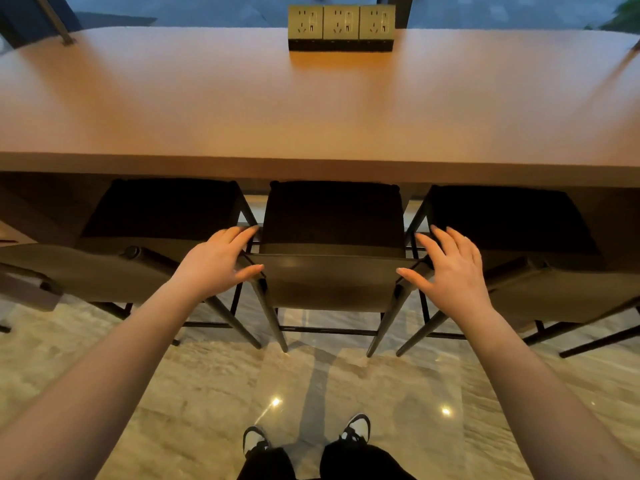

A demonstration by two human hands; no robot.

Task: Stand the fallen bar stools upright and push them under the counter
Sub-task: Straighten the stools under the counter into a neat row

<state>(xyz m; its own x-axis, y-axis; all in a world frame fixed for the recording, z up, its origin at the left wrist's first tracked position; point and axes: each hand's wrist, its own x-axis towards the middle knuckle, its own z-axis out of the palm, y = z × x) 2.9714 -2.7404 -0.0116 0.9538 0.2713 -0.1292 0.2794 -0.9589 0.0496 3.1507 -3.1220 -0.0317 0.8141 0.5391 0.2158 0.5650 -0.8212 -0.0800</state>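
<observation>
A person looks down at a long wooden worktop (311, 109) that fills the upper half of the view. Three dark bar stools stand upright beneath its front edge. The middle stool (332, 237), at the centre of the view, is tucked with its seat partly under the worktop and its low backrest toward the person. The left stool (156, 216) sits at 9 o'clock from it, the right stool (512, 223) at 3 o'clock, both likewise tucked in.

The left hand (218, 261) and right hand (450, 268) flank the middle stool's backrest, one at each corner. Their fingers are spread and fairly straight, gripping nothing; the left thumb lies against the backrest's corner, while whether the right hand touches is hard to tell. This placement suits a level, two-sided push, likely a final nudge.

A block of power sockets (341, 27) stands on the worktop at 12 o'clock. Two shoes (356, 427) show at 6 o'clock on the glossy stone floor (207, 393).

The seats' far edges are lost in shadow under the worktop. The outer stools are cut off at the view's sides, and how deep each stool reaches cannot be judged.
</observation>
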